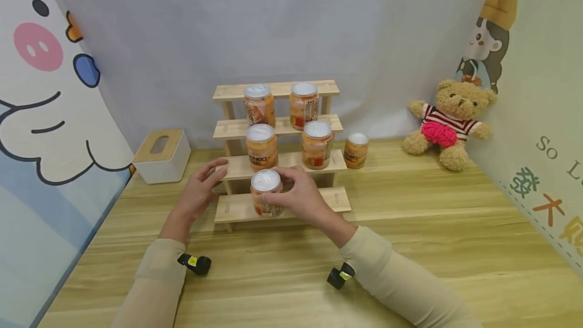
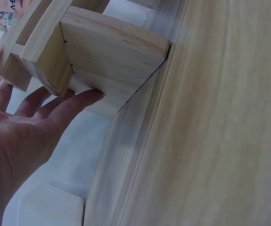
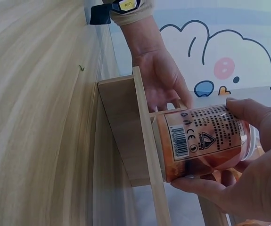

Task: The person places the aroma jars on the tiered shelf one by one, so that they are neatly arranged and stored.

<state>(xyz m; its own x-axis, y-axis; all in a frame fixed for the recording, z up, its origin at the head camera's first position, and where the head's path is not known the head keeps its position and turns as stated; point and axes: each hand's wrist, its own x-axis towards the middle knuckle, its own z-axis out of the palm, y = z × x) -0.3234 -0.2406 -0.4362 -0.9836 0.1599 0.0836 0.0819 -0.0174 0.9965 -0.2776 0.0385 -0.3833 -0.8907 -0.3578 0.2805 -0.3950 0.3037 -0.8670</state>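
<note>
In the head view, a stepped wooden display shelf (image 1: 232, 209) stands on the table. My right hand (image 1: 302, 196) holds a jar with a silver lid (image 1: 266, 181) and orange contents, thumb on one side and fingers on the other. The jar is upright, its base right at the lowest step. In the right wrist view, the jar's label (image 3: 206, 134) shows a barcode. My left hand (image 1: 198, 194) is at the shelf's left end. In the left wrist view, its fingers (image 2: 69, 106) are extended against the wooden end piece.
Similar jars stand in pairs on the steps above, one pair with a left jar (image 1: 261, 148) and a right jar (image 1: 317, 146). Another jar (image 1: 356, 152) stands on the table right of the shelf. A tissue box (image 1: 166, 161) is at left, a teddy bear (image 1: 455, 120) at right.
</note>
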